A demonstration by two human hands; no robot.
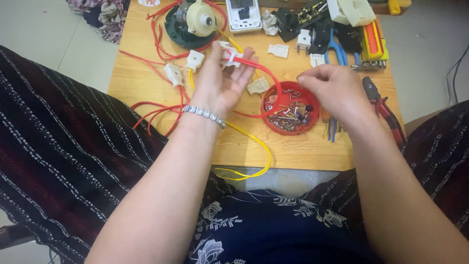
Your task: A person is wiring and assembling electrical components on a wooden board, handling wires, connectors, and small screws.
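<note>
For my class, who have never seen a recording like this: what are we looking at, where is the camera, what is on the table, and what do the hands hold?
There is one picture, taken by a camera worn on a person's head, looking down at their own bare hands and lap. No machine is at work.

The left hand, with a bracelet at the wrist, holds a small white connector joined to red wires. The right hand hovers with pinched fingers over a red dish of small metal parts.

On the wooden table also lie a small motor on a dark round base, white plug parts, a yellow wire and red-handled pliers.
</note>
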